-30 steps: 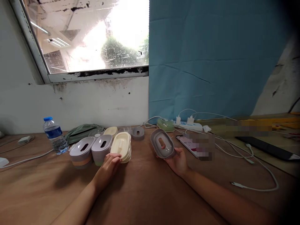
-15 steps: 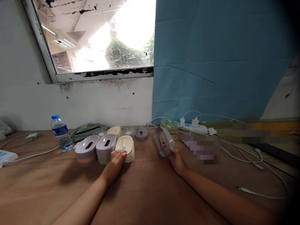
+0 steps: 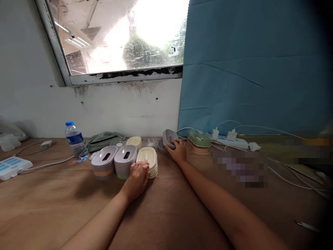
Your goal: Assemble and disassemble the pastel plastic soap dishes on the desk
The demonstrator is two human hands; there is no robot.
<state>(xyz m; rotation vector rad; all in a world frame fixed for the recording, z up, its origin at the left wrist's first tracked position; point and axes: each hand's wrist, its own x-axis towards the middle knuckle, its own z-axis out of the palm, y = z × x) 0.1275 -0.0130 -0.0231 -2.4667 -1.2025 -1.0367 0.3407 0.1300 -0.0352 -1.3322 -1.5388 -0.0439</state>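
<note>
My right hand [image 3: 177,151] grips a grey plastic piece [image 3: 170,136] with a slot, tilted over another grey slotted piece [image 3: 161,147] at the back of the table. Whether the two touch is hard to tell. My left hand [image 3: 140,174] is closed, its curled fingers against the front left corner of a stack of cream lids [image 3: 147,156]; what is inside the fingers is hidden. Left of it stand two lilac containers with slotted tops, one [image 3: 125,162] close by and another [image 3: 104,163] with an orange band. A second cream stack [image 3: 134,141] is behind.
Clear plastic pieces [image 3: 150,142] and a green pouch [image 3: 104,139] lie behind. A water bottle [image 3: 76,142] stands left, near a white power strip [image 3: 14,166]. A green box [image 3: 199,139], another power strip [image 3: 231,142] and cables are on the right.
My right hand has carried the grey piece left and back, over the other grey one, turning it. My left hand's fingers have curled more at the cream stack. The view has shifted.
</note>
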